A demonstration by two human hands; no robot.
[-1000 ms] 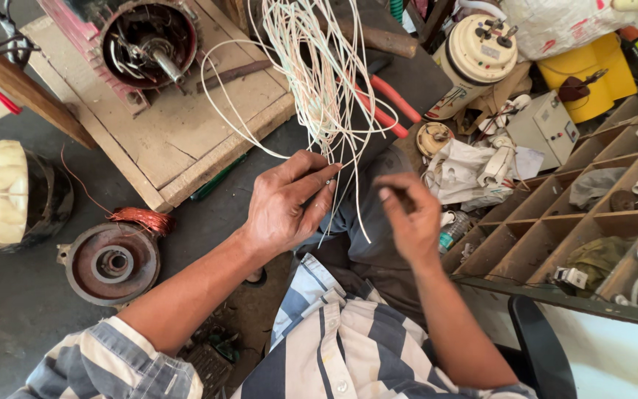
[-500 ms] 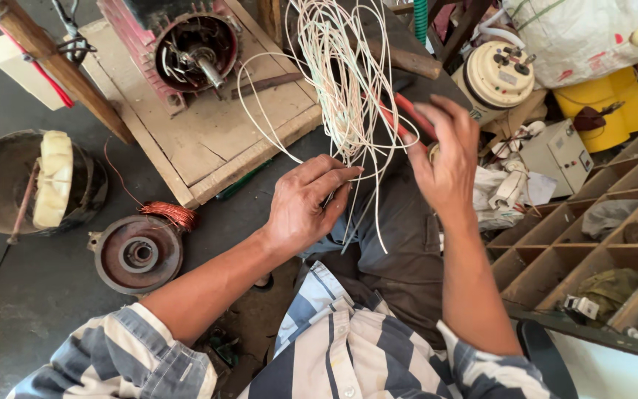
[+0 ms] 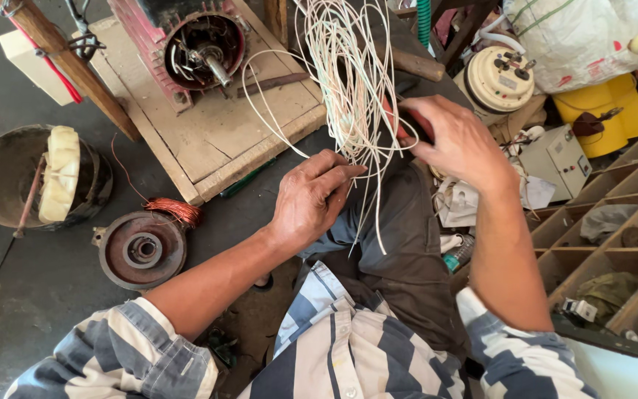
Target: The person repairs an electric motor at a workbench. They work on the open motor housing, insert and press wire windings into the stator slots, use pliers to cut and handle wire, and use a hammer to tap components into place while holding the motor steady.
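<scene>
A bundle of thin white wires (image 3: pixel 345 81) hangs down over my lap from above. My left hand (image 3: pixel 310 199) pinches the lower strands of the bundle between thumb and fingers. My right hand (image 3: pixel 455 140) is closed around a red-handled tool (image 3: pixel 400 127) right beside the wires; most of the tool is hidden by my fingers. A red electric motor (image 3: pixel 197 46) with its end open and shaft showing sits on a wooden board (image 3: pixel 223 140) just beyond my left hand.
On the floor at left lie a rusty round motor cover (image 3: pixel 142 250), a coil of copper wire (image 3: pixel 175 210) and a dark motor housing (image 3: pixel 31 177). At right stand wooden compartment shelves (image 3: pixel 607 229), a yellow container (image 3: pixel 611 111), a grey box (image 3: pixel 555 159) and a round cream part (image 3: pixel 498 77).
My right hand has risen from my lap to the wire bundle and closed on the red-handled tool. The left hand stays on the wires. The view has shifted slightly.
</scene>
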